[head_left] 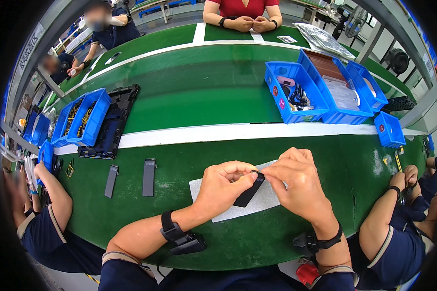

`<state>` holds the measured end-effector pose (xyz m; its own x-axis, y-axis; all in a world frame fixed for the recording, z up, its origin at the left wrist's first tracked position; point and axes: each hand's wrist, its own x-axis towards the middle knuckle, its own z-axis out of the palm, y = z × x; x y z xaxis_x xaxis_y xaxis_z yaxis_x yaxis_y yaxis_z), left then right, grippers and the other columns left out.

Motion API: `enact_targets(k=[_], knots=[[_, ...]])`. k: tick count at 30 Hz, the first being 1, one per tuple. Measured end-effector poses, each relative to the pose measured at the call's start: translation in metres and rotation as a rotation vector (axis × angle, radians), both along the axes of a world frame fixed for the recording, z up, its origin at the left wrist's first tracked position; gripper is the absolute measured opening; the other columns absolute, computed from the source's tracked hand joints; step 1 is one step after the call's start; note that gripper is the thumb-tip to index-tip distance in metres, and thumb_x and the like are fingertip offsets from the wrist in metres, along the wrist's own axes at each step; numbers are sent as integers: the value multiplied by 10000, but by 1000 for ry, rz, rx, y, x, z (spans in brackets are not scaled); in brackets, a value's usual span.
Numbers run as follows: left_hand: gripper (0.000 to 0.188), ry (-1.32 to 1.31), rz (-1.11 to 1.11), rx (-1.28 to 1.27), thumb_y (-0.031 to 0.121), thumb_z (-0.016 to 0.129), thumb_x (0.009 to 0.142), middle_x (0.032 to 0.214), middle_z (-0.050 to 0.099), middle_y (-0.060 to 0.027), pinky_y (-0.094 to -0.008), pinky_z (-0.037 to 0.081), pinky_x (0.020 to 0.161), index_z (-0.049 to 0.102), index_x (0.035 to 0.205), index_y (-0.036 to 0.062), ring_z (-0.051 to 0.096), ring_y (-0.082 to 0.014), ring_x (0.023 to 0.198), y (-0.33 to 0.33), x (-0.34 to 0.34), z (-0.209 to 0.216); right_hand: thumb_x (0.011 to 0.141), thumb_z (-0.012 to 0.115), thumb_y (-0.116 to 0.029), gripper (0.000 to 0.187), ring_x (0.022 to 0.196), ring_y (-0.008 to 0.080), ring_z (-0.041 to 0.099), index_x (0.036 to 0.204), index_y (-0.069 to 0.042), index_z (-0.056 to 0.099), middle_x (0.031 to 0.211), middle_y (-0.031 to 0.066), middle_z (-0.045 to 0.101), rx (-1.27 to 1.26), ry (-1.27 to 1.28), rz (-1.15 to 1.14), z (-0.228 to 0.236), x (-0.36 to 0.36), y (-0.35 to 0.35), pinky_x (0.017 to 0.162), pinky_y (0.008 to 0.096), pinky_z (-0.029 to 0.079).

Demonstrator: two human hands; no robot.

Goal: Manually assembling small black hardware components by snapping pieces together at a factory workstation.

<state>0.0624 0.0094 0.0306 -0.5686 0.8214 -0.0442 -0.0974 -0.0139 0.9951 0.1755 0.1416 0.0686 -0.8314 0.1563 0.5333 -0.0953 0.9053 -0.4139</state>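
Observation:
Above a pale grey sheet (223, 212), my left hand (224, 188) grips a flat black phone battery (247, 195) between thumb and fingers. The battery is tilted, its top end toward my right hand. My right hand (296, 182) is closed in a pinch at that top end; any small part between its fingertips is hidden. Two similar dark batteries lie apart on the green table to the left: a wider battery (149, 178) and a narrower battery (111, 182). Both of my wrists wear black straps with small devices.
At the left, blue bins (88, 119) of small yellowish parts rest on a black tray (124, 114). Farther right stand blue bins (296, 92) with cables and flat pieces, plus a small blue bin (389, 130). Co-workers sit across and on both sides; a forearm (381, 206) reaches in at right.

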Motion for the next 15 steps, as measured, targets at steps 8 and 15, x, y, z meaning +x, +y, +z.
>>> enact_targets(k=[8,15], knots=[[182,-78,-74,-100,83,608,817,814,641,-23,-175,456,588,623,968,-19,570,-34,697,0,-5,-2,627,625,-15,107,719,183,522,733,-22,638,660,29,562,237,34,-68,-10,-4,-2,760,396,371],[226,-179,-73,-18,80,608,826,888,640,-32,-181,445,584,600,1030,-18,571,-42,741,1,-7,-9,610,613,-11,139,730,183,524,746,-32,631,677,22,552,383,111,-105,-18,-10,-1,780,409,372]])
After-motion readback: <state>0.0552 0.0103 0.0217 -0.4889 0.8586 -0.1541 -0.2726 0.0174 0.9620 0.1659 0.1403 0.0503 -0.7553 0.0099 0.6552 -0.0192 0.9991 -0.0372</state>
